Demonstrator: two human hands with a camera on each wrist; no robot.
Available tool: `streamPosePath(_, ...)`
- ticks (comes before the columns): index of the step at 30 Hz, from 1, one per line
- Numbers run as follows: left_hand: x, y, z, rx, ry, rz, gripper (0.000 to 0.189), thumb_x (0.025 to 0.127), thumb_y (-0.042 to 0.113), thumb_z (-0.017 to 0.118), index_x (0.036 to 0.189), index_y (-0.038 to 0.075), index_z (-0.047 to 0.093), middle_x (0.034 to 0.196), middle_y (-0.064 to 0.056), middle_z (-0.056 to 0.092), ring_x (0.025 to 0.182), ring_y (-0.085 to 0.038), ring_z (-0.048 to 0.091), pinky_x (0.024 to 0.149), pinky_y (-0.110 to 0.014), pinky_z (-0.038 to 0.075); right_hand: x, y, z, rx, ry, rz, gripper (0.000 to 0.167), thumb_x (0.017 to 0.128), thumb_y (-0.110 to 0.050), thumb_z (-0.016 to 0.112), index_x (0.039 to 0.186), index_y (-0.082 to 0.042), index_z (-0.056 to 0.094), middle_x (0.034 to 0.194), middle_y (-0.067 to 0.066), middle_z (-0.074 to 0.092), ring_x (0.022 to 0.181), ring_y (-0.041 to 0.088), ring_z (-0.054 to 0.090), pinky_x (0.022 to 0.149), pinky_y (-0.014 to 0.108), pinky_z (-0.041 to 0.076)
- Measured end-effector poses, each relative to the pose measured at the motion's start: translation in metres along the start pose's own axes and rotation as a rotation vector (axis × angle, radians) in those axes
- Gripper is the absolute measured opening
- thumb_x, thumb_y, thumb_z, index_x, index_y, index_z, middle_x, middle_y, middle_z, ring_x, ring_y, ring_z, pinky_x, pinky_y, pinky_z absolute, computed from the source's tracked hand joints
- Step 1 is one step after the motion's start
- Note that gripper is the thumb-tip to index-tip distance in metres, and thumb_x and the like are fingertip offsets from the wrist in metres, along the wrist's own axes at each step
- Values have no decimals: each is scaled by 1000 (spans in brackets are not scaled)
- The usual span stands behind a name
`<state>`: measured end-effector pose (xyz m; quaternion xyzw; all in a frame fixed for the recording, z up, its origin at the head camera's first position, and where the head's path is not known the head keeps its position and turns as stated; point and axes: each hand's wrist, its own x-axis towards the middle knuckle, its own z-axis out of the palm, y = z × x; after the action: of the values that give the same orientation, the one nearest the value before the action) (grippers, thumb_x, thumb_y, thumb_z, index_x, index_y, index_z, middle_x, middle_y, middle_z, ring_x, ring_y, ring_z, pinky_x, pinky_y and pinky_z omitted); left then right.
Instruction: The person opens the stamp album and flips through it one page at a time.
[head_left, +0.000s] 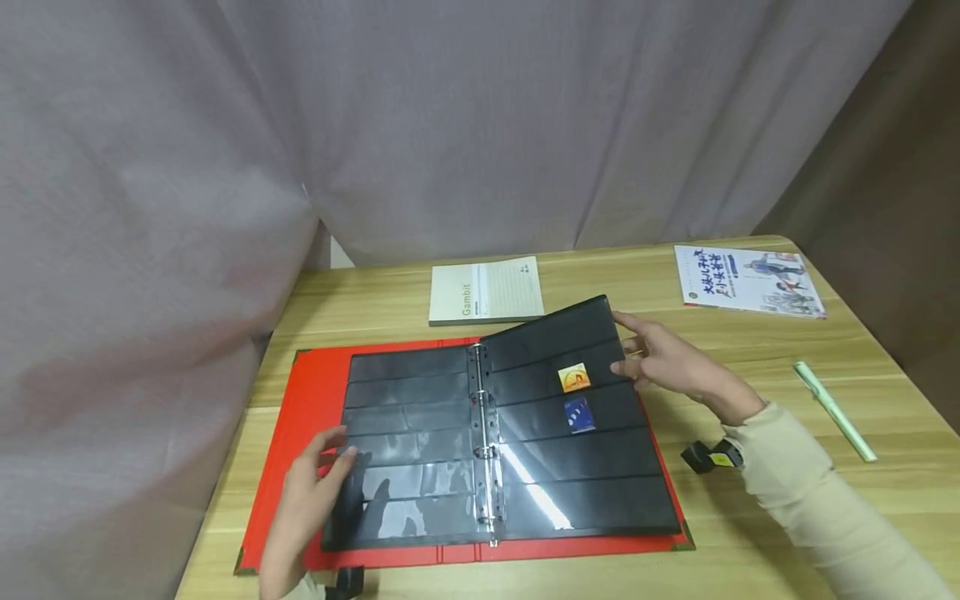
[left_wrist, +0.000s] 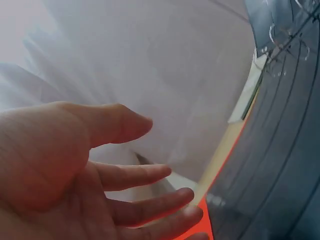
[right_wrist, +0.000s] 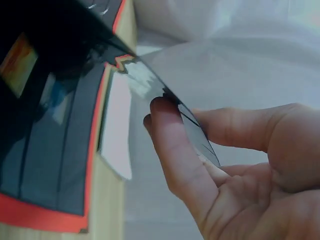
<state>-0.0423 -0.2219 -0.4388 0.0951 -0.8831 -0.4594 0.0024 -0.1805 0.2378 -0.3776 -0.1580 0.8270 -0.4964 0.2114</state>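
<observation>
A red ring-binder stamp album (head_left: 315, 400) lies spread out on the table, with black pocket pages on both sides of its metal rings (head_left: 483, 450). My right hand (head_left: 663, 358) pinches the outer edge of the right black page (head_left: 555, 333), whose top corner is lifted. In the right wrist view the page edge runs between thumb and fingers (right_wrist: 170, 135). A yellow stamp (head_left: 574, 377) and a blue stamp (head_left: 579, 415) sit in that page's pockets. My left hand (head_left: 307, 492) is over the outer edge of the left black page (head_left: 412, 417), fingers relaxed and apart, holding nothing.
Behind the album lies a cream notebook (head_left: 486, 290) marked Gambit. A white illustrated booklet (head_left: 750, 281) is at the back right, and a light green pen (head_left: 835, 411) lies on the right of the wooden table (head_left: 360, 308). A grey curtain (head_left: 480, 125) hangs along the back.
</observation>
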Motion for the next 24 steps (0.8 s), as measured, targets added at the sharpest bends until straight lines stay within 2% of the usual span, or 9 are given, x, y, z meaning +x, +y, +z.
streamPosePath(3,1,7,2,-39,-17,43,41,100,10,63,138,-3,55,130,-22,61,112,-37,62,93,-46,52,-1,-13,2,-7,-7,1,84,96,2,60,157,10,4,126,37,58,102,33,67,68,36,59)
streamPosePath(6,2,18,5,-123,-62,64,40,100,8,62,138,-2,55,131,-22,60,111,-35,62,86,-36,55,-1,-25,2,-17,1,-18,78,97,-1,60,156,12,9,129,38,57,104,34,67,72,37,60)
streamPosePath(9,4,30,8,-182,-98,85,40,100,6,62,139,-1,54,130,-22,60,110,-35,63,79,-30,57,2,-35,2,-6,13,-22,74,98,-1,59,155,14,15,116,32,65,95,27,69,72,35,60)
streamPosePath(13,9,47,12,-197,-88,115,40,100,5,62,138,0,54,126,-20,61,106,-38,63,76,-36,60,9,-45,2,39,41,-10,69,96,2,58,152,15,21,96,14,69,80,16,66,68,32,59)
streamPosePath(15,12,56,13,-201,-76,122,40,99,5,62,138,1,54,124,-19,62,103,-39,64,73,-38,60,11,-50,3,62,50,8,66,95,3,57,151,15,23,92,9,67,79,13,64,67,31,59)
streamPosePath(19,15,73,17,-205,-81,124,42,99,7,62,140,2,53,124,-17,63,99,-34,65,70,-38,61,16,-59,6,74,52,37,66,93,3,52,151,16,23,92,6,67,83,10,62,67,29,58)
streamPosePath(24,14,93,20,-242,-141,160,43,99,8,62,141,5,52,125,-15,62,101,-28,66,69,-40,61,19,-71,8,73,29,57,69,92,3,50,152,17,19,99,9,66,88,11,60,68,28,58)
